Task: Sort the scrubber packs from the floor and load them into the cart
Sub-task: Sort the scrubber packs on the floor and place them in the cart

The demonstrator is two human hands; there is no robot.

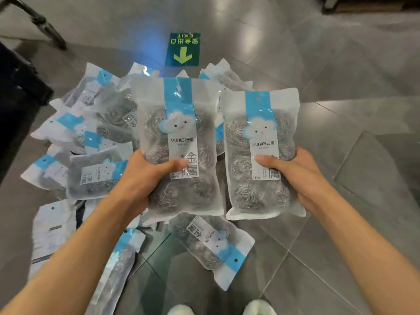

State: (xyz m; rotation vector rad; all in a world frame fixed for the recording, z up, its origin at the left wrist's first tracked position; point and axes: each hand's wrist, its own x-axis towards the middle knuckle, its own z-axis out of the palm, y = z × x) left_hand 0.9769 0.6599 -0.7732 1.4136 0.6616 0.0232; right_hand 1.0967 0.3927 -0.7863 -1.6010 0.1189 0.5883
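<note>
Now both hands are raised over the grey tiled floor (341, 123), and each one holds a clear plastic scrubber pack with a blue stripe and a white cloud face. The left hand (145, 178) has its grip clamped on the left pack (177, 142): the thumb lies across the front label, and the fingers are hidden behind the bag. The right hand (293, 176) has its grip clamped on the right pack (261, 153) in the same way, thumb on the label, fingers out of sight behind. The two packs stand upright and side by side, and I cannot tell whether their edges touch. Steel wool balls show through the plastic of each.

Under and behind the hands, from about 7 to 12 o'clock, a heap of the same packs (91, 133) lies on the floor, overlapping at many angles; how many there are is hard to count. One single pack (213, 244) lies flat at 6 o'clock, just below the held ones. At 12 o'clock a green exit sticker with a yellow arrow (183, 50) is on the floor, its text upside down. At 10 o'clock a dark shape (20, 87) is cut off by the frame, and I cannot make out what it is. Two pale shoe tips (259, 308) show at the bottom edge.
</note>
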